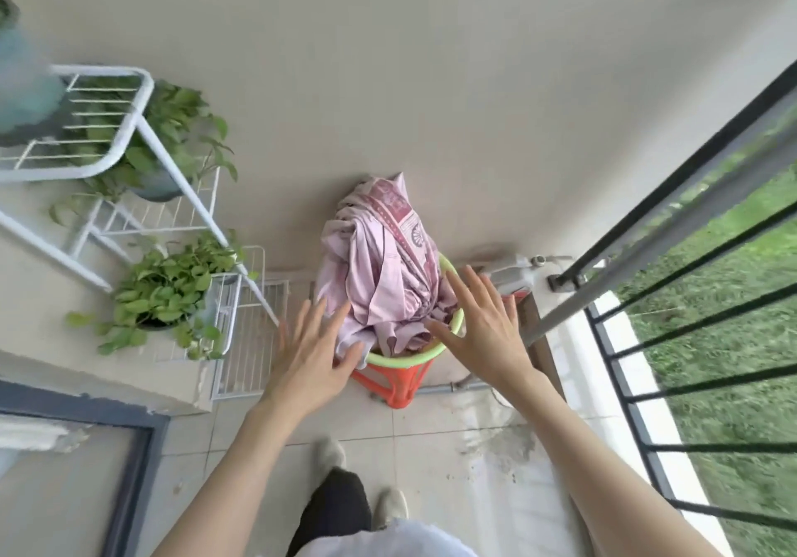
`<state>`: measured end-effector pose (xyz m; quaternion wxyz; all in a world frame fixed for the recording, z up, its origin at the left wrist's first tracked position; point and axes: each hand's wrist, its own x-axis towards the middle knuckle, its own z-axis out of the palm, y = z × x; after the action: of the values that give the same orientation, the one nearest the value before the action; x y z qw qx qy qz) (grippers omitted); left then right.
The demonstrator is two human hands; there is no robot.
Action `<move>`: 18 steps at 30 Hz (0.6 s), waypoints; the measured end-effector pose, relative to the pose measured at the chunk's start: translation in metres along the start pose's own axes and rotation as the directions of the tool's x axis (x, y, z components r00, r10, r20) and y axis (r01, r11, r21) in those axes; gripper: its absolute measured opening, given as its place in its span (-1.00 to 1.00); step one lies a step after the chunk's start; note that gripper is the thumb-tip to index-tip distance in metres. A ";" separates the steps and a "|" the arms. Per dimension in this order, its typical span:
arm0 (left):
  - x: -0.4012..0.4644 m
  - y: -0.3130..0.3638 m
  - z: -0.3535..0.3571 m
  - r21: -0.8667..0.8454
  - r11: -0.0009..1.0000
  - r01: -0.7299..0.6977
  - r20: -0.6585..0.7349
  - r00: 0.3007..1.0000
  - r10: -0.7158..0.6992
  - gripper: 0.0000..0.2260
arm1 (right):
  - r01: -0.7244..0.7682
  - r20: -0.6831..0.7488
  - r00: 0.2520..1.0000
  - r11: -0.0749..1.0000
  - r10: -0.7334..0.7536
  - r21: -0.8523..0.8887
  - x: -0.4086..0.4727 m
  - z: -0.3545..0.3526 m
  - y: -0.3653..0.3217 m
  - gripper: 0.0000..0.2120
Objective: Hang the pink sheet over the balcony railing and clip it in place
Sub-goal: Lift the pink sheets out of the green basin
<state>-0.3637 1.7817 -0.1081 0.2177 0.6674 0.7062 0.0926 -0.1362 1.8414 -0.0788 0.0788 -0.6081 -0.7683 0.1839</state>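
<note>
Both hands reach with fingers spread and holding nothing toward a pink sheet (381,271) heaped in a green basin (448,293), the left hand (310,353) at the near-left edge of the pile, the right hand (483,323) over the basin's right rim. Whether the left fingertips already touch the cloth cannot be told. The basin sits on an orange stool (399,379) on the tiled balcony floor (431,448), against the far wall. The sheet is bunched and twisted, a patterned border showing near its top. By this view the job has barely begun: the sheet has not been lifted, nothing hangs on the balcony railing (673,194) at the right edge of the floor, and no clips are in sight. Left to do, on this evidence, are gathering the sheet, shaking it out, draping it over the rail and clipping it. A white plant rack (142,194) with leafy pots stands at the left.
</note>
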 end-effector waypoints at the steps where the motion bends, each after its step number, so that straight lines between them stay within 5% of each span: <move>1: 0.015 -0.004 0.002 -0.014 1.000 0.001 0.025 1.000 0.000 -0.44 | -0.011 0.020 1.000 1.000 0.011 -0.009 0.016 0.004 0.002 -0.26; 10: 0.171 -0.062 0.032 -0.206 0.973 0.105 0.164 0.984 -0.071 -0.44 | -0.121 0.156 0.982 0.989 0.107 0.082 0.166 0.066 0.013 -0.26; 18: 0.274 -0.074 0.100 -0.609 0.681 0.407 0.304 0.913 -0.273 -0.47 | -0.253 0.311 0.933 0.944 0.180 0.212 0.294 0.143 0.054 -0.28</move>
<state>-0.3912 2.0283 -0.2784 0.5184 0.4087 0.7150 0.2304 -0.2094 2.1080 -0.2609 0.0210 -0.6416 -0.6701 0.3726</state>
